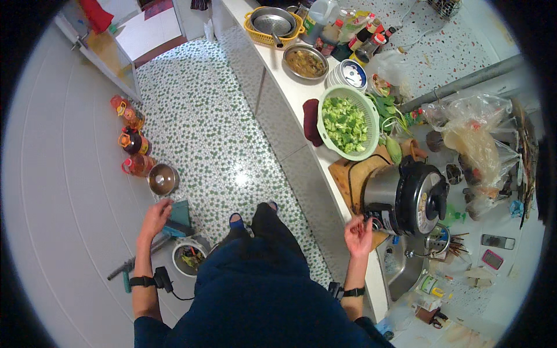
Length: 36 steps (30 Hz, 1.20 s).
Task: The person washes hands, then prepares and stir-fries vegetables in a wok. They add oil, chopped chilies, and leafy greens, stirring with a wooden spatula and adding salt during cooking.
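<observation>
My right hand (358,235) is raised at the counter's edge, fingers apart and partly bent. Its fingertips are at the control panel of a silver and black electric pressure cooker (381,193); whether they touch the panel I cannot tell. The cooker stands with its black-rimmed lid on, partly over a wooden cutting board (347,174). On the other side, my left hand (155,218) hangs loosely in the air with nothing in it. Below it are a teal dustpan (181,213) and a white bin (188,256) with scraps inside.
A pale green colander (375,142) of chopped green vegetables sits beyond the cooker, near a dark red cloth (311,122). Farther along are a metal bowl of food (306,62) and several bottles. The sink (404,279) is nearer me. A steel bowl (163,179) stands by the left wall.
</observation>
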Each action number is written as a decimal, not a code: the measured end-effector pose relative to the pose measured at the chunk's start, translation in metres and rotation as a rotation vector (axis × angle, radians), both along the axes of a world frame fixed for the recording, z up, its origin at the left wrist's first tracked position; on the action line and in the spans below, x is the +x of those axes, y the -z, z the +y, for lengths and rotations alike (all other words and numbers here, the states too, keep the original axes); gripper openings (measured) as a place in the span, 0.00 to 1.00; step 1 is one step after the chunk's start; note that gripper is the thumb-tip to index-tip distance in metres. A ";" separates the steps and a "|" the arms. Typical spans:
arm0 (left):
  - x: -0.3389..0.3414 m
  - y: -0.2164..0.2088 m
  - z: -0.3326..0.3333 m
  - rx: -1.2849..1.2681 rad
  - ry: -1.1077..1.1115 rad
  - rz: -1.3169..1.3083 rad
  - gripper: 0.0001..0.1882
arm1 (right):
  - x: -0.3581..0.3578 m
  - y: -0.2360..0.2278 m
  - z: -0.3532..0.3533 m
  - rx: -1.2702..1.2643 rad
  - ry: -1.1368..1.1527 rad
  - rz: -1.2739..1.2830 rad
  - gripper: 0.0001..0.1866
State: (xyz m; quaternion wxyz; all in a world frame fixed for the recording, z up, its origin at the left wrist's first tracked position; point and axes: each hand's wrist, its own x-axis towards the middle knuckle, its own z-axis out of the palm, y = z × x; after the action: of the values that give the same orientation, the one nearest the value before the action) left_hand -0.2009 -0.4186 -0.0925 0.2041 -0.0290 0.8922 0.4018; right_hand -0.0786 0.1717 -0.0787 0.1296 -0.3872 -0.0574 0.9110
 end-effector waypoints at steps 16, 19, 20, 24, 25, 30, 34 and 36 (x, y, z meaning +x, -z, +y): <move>-0.430 -0.176 0.211 0.130 0.574 0.470 0.14 | -0.498 -0.096 -0.178 -0.183 -0.527 0.567 0.39; -0.490 -0.174 0.238 0.138 0.580 0.406 0.17 | -0.557 -0.093 -0.187 -0.149 -0.523 0.521 0.39; -0.506 -0.169 0.246 0.146 0.579 0.377 0.18 | -0.572 -0.088 -0.188 -0.143 -0.510 0.490 0.39; -0.560 -0.140 0.275 0.197 0.717 0.440 0.26 | -0.623 -0.061 -0.188 -0.130 -0.391 0.531 0.34; -0.570 -0.130 0.282 0.208 0.742 0.430 0.25 | -0.631 -0.053 -0.186 -0.172 -0.376 0.633 0.33; -0.623 -0.085 0.304 0.275 0.929 0.380 0.19 | -0.666 -0.021 -0.192 0.041 -0.187 0.289 0.25; -0.676 -0.055 0.305 0.352 1.084 0.333 0.12 | -0.701 -0.006 -0.212 0.099 -0.061 0.165 0.22; -0.706 -0.041 0.302 0.411 1.142 0.364 0.13 | -0.722 -0.002 -0.224 0.092 0.027 0.201 0.23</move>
State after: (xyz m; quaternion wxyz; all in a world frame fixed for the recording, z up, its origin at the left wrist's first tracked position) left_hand -0.9064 -0.1161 -0.0517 0.2326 0.5603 0.6920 0.3913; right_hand -0.8004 -0.0523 -0.0763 0.1646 -0.2884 -0.0805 0.9398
